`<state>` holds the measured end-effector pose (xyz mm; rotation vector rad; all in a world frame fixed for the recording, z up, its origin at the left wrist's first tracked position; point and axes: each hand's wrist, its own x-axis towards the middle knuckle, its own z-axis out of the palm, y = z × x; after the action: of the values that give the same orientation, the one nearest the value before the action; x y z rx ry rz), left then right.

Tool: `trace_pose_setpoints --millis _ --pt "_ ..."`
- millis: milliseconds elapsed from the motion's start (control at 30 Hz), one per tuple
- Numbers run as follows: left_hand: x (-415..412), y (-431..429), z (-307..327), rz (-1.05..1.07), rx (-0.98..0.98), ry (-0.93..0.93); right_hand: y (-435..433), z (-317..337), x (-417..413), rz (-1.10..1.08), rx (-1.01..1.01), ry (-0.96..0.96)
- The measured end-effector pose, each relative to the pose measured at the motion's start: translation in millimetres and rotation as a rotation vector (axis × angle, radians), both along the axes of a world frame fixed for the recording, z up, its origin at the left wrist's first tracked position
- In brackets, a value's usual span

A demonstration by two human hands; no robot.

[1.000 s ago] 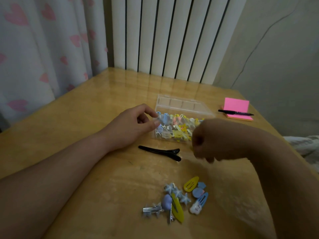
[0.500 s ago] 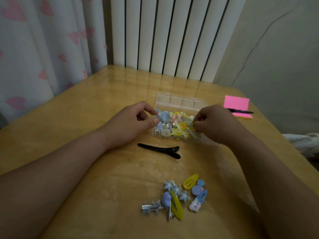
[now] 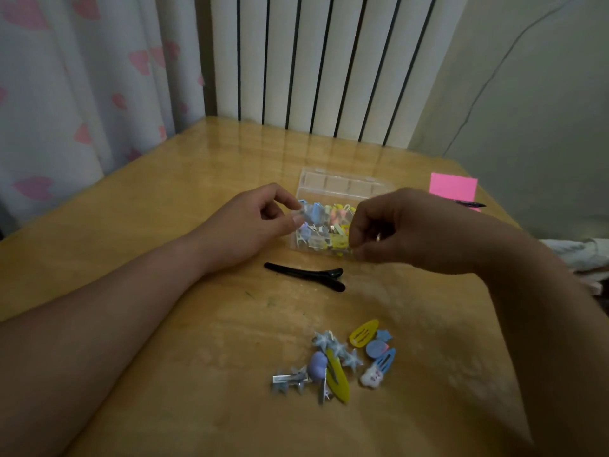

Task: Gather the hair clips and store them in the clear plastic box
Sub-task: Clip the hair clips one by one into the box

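Head view: left hand [image 3: 250,222] pinching clear box [image 3: 346,184]; right hand [image 3: 405,225] curled, hold hidden.

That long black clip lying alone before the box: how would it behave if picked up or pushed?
The black clip looks thin and rigid, probably light and stiff. It lies flat on the glossy table, so a push would likely slide it, not roll it. Pushed near one end, it may pivot.
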<state>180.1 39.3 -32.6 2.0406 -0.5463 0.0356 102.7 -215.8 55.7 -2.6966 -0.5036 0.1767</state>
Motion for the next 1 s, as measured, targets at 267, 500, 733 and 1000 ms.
trace_pose_setpoints --millis 267,500,733,1000 --pt "-0.2 0.8 -1.7 -0.021 -0.037 -0.009 15.4 -4.7 -3.1 0.028 -0.137 0.094" --pt "-4.7 -0.3 0.6 -0.003 -0.026 -0.018 11.1 -4.1 -22.7 0.030 -0.170 0.112" --pt "-4.0 -0.5 -0.2 0.024 -0.006 -0.030 -0.5 -20.9 -50.5 0.022 -0.225 0.188" --pt "-9.1 -0.5 1.7 0.054 0.024 -0.045 3.6 -26.5 -56.7 0.043 -0.263 0.208"
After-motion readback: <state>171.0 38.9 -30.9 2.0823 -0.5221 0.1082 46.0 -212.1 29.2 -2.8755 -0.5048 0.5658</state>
